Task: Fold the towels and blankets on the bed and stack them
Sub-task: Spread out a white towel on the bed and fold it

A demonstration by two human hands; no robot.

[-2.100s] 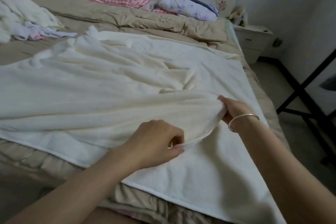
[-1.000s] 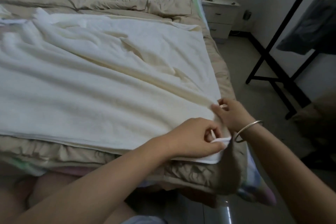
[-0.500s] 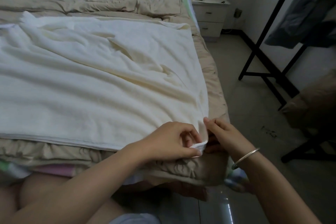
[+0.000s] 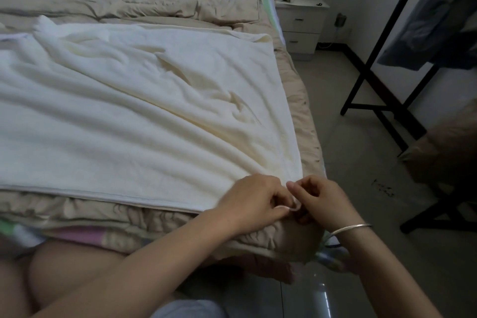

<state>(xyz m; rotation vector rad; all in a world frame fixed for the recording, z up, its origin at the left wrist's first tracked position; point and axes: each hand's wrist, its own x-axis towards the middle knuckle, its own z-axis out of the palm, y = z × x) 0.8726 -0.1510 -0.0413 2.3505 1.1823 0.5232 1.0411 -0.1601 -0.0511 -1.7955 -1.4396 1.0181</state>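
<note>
Aligning the near-right corner of the cream blanket (image 4: pixel 144 111).
Both the left hand (image 4: pixel 254 197) and right hand (image 4: pixel 318 199) pinched its hem; a loose grip could misalign layers.

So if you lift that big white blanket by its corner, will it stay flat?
Probably not. The cream blanket lies in soft wrinkles, so it would likely droop and sag. Its fuzzy look suggests it won't slip from the left hand and right hand pinching its corner. Covering much of the bed, it may feel fairly heavy.
</note>
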